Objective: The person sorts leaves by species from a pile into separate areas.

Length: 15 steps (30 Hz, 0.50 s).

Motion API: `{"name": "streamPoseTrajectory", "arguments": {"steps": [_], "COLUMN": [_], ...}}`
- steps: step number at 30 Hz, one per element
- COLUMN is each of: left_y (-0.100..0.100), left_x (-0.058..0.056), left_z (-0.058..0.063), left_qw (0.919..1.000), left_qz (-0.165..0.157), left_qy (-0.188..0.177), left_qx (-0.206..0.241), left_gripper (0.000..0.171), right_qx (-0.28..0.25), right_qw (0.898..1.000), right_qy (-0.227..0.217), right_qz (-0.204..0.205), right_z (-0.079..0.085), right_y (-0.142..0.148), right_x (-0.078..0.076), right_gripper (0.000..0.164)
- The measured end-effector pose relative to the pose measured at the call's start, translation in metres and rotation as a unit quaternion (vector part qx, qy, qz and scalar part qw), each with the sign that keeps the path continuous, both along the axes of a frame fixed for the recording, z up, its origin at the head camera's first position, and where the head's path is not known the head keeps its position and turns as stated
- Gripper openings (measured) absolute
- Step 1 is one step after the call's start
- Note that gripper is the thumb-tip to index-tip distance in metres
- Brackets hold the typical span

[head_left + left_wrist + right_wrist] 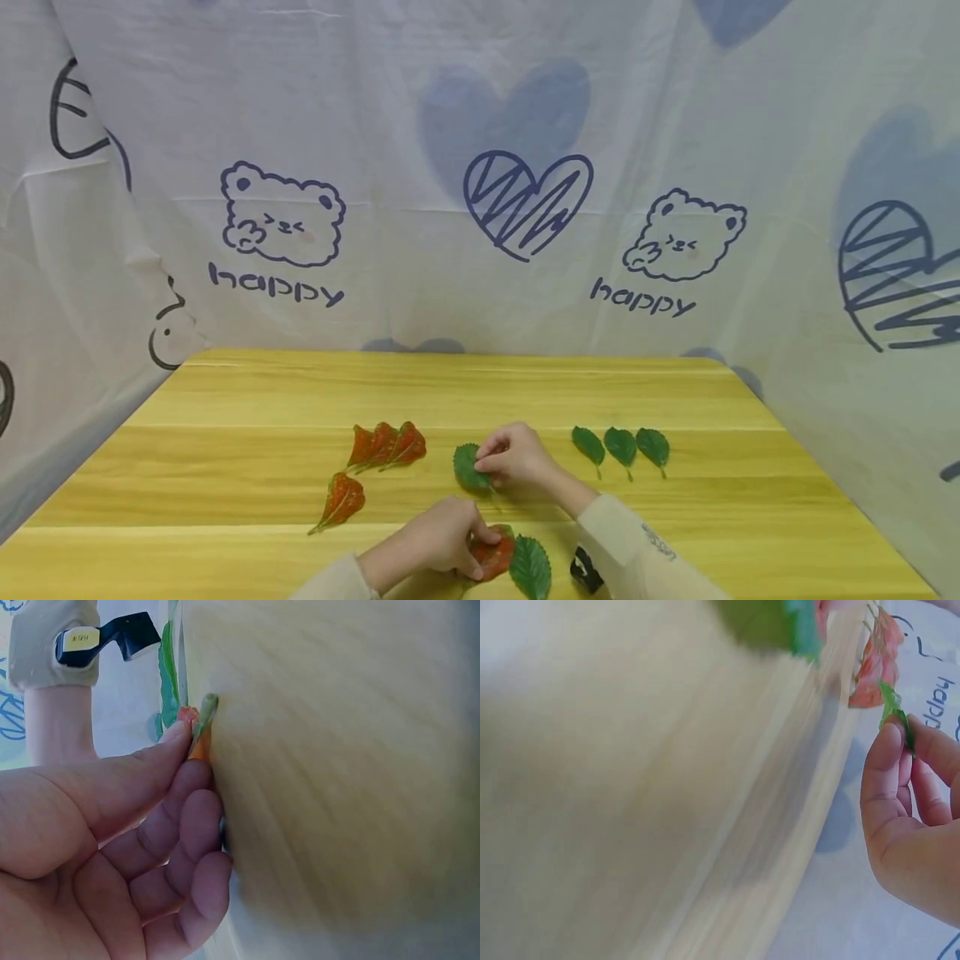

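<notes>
Near the middle of the table, my right hand (517,454) pinches a green leaf (468,467) with a toothed edge; the right wrist view shows this leaf (894,712) between thumb and fingertips. Closer to the front edge, my left hand (447,537) grips a red leaf (495,557) between thumb and fingers. In the left wrist view the red leaf (199,747) is seen edge-on, mostly hidden by the fingers. Just right of it lies another green leaf (531,567), close beside the red one.
Three overlapping red leaves (382,446) lie at the back left, with a single red leaf (341,500) in front of them. Three green leaves (620,447) form a row at the right on the wooden table (247,450). A patterned cloth (405,167) hangs behind.
</notes>
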<state>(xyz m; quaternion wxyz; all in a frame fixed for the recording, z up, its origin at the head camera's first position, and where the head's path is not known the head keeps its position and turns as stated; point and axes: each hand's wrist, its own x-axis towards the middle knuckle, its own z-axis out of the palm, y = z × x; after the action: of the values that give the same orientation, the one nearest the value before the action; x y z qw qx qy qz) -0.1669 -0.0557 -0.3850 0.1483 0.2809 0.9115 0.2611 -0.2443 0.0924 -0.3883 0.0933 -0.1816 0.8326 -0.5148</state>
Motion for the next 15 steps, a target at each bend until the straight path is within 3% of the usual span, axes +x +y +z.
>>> {"name": "streamPoseTrajectory", "arguments": {"steps": [15], "left_y": [0.001], "left_x": [0.001], "left_z": [0.000], "left_qw": [1.0000], "left_qz": [0.004], "left_qy": [0.005], "left_qx": [0.004], "left_gripper": [0.037], "right_qx": [-0.005], "right_qw": [0.999], "right_qy": [-0.025], "right_qz": [-0.047], "right_z": [0.002], "right_y": [0.071], "right_x": [0.010], "right_gripper": [0.004]}}
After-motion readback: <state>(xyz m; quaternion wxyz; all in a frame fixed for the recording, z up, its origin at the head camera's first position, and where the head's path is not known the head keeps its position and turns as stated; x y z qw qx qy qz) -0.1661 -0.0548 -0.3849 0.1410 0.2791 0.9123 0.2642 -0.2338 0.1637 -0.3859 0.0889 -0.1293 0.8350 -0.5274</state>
